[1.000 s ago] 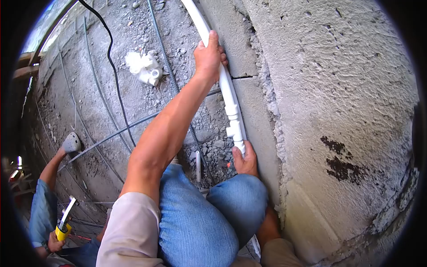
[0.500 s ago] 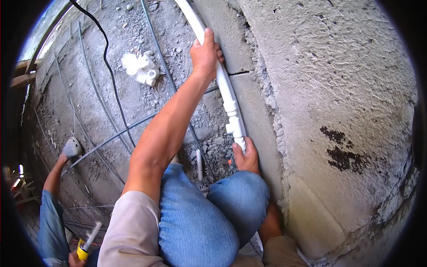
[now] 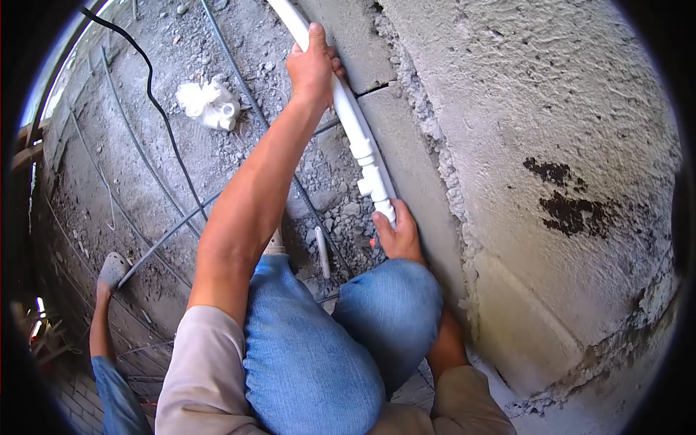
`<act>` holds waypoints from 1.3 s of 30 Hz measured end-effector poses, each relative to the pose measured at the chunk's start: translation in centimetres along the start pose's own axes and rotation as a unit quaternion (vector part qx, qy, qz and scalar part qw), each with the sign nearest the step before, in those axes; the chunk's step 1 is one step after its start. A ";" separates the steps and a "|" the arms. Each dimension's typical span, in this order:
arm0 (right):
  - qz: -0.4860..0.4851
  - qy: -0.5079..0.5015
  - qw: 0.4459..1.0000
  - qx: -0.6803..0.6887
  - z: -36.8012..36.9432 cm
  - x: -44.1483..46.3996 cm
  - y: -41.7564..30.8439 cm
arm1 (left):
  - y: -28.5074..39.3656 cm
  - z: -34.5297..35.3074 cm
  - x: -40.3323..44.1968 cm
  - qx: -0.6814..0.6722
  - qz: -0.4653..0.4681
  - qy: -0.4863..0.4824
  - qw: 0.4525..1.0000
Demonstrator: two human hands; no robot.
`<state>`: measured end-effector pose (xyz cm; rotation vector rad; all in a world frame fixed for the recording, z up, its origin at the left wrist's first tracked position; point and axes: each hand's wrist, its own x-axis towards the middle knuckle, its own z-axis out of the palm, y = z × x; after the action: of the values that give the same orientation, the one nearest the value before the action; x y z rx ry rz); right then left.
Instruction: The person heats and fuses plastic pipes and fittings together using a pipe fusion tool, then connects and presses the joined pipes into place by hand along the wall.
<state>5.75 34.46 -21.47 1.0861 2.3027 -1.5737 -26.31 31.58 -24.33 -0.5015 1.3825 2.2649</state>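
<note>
A white PVC pipe (image 3: 351, 119) runs along the foot of the concrete wall and leaves the top of the view. My left hand (image 3: 312, 71) is wrapped around its upper stretch, thumb pointing up along it. Lower down, the pipe carries a white tee fitting (image 3: 372, 183) with its side branch facing left. My right hand (image 3: 401, 235) grips the short end just below the tee, thumb and fingers closed on it; part of that hand is hidden behind my knee (image 3: 391, 297). A pale slim tool, perhaps a folding knife, (image 3: 322, 251) lies on the gravel between my knees and the pipe.
Steel rebar (image 3: 243, 87) crosses the rubble floor, and a black cable (image 3: 151, 90) winds over it. A plastic bag with white fittings (image 3: 209, 104) lies left of my arm. The rough wall (image 3: 551, 109) rises at right. Another person's shoe (image 3: 114, 270) rests at left.
The view has shifted, so the pipe and both hands appear farther left and higher. Both hands keep their hold. The other person's hand with a yellow tool has left the view.
</note>
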 end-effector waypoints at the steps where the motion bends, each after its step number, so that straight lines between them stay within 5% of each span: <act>1: -0.003 -0.005 1.000 0.016 0.0 0.1 -0.1 | 0.1 0.0 0.1 0.000 0.002 -0.002 1.000; 12: -0.007 -0.012 0.999 0.047 0.4 0.0 0.1 | 0.2 -0.6 -0.2 0.030 0.009 0.016 0.999; 14: 0.084 -0.054 0.995 0.000 0.7 -0.1 0.1 | 0.0 -1.5 0.2 0.035 0.018 0.013 0.999; 17: -0.010 -0.023 0.999 0.040 2.2 0.0 0.2 | -0.5 -2.7 0.8 0.043 0.033 0.009 0.998; 39: 0.022 -0.025 0.999 0.007 3.7 1.0 1.6 | -1.7 -3.2 1.4 0.056 0.029 0.039 0.997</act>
<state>5.02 32.04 -24.80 1.0803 2.2234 -1.5849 -26.34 29.65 -27.70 -0.5243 1.5724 2.2178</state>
